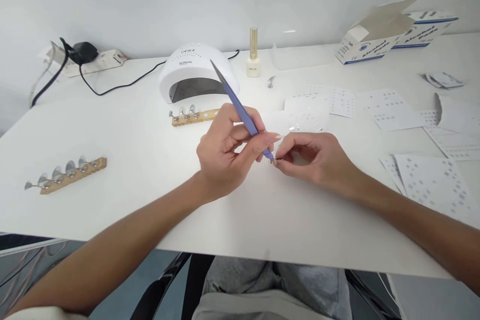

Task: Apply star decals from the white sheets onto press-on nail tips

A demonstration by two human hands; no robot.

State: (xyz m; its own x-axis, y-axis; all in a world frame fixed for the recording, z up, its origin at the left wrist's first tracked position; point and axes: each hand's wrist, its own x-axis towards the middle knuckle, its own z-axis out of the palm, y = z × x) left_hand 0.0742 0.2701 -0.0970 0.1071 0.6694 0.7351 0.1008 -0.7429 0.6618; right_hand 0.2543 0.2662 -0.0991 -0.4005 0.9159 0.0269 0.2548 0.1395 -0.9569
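My left hand (238, 147) is closed around a pair of purple tweezers (243, 115), held like a pen with the silver pointed end up and the purple end down. That lower end meets a small shiny piece (272, 160) pinched between the thumb and forefinger of my right hand (313, 157). Fingers partly hide the piece, and its exact shape is too small to tell. Just behind my hands lies a clear sheet (305, 121) bearing small shiny bits. A wooden strip (198, 117) with several clear nail tips on metal stands is partly covered by my left hand.
A white nail lamp (198, 70) stands at the back beside a gold-capped polish bottle (253, 57) and a lone nail-tip stand (271, 81). Another wooden strip (75, 177) holds several nail tips. Right are sticker sheets (431, 180) and an alcohol pad box (369, 45). A power strip (112, 60) lies left.
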